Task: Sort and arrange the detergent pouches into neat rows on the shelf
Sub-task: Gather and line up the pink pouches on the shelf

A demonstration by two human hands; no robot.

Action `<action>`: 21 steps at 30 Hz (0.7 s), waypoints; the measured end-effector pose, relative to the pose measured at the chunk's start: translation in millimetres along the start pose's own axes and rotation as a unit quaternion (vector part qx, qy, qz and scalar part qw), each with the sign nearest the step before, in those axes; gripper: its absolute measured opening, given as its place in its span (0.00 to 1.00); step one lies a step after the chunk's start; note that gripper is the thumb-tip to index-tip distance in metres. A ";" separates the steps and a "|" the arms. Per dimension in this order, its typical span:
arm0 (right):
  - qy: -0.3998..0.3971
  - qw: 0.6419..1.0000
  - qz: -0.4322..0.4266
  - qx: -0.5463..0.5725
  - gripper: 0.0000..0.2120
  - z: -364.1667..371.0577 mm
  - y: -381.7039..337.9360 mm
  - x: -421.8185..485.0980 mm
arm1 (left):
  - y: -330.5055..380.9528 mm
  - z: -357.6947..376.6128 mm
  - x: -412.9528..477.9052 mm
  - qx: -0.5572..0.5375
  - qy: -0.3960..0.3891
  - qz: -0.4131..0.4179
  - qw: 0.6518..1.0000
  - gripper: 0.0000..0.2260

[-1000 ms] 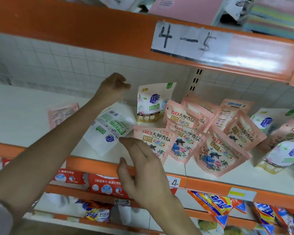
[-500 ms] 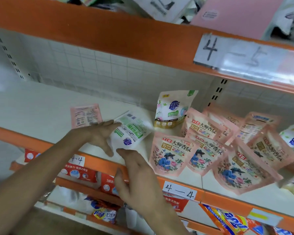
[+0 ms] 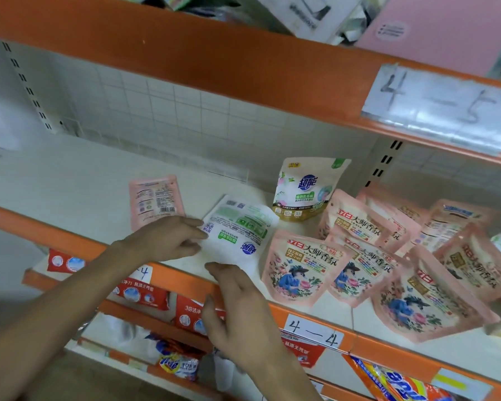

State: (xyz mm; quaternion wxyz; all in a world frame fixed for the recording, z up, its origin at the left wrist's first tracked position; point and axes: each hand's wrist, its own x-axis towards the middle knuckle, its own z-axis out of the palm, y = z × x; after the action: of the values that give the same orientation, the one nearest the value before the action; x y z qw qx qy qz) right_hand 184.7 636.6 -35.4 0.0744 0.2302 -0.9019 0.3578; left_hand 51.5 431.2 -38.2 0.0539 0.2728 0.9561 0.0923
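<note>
White pouch (image 3: 240,235), lying flat at the front edge of the shelf (image 3: 70,175), is pinched at its left side in the grip of the left hand (image 3: 168,241). The right hand (image 3: 237,302), fingers relaxed, touches its near edge. Pink pouches (image 3: 301,267) lean just right of it.

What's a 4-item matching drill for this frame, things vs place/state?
Things:
1. flat white pouch
2. upright white pouch
3. leftmost pink pouch
4. 4-4 label

Place/state:
A. stuck on the orange shelf edge
B. standing near the back wall
C. lying apart from the rest, barcode side up
D. lying print-side up, its edge at the left hand

Pairs: 1-D, 2-B, 3-C, 4-A
</note>
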 end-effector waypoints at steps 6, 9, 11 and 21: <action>-0.010 1.000 -0.001 0.003 0.23 -3.1 -2.6 -2.1 | -4.9 -15.0 -0.2 -0.073 0.180 0.029 0.981 0.31; 0.004 1.000 -0.010 0.007 0.22 -8.6 -4.3 -0.3 | 2.0 -40.7 9.4 -0.107 0.259 0.026 0.960 0.23; 0.012 1.000 -0.008 0.008 0.23 -11.2 -4.3 3.2 | 9.7 -56.9 18.4 -0.100 0.300 0.028 0.948 0.18; -0.019 0.999 0.029 -0.016 0.25 -17.6 8.9 2.1 | 20.8 -66.4 42.1 -0.172 0.279 -0.021 0.945 0.12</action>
State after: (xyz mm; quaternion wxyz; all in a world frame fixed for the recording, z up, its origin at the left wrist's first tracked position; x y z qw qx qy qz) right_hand 178.1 653.5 -27.4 0.0503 0.2098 -0.9150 0.3410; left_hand 16.4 461.2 28.7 -0.1666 0.2022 0.9081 0.3268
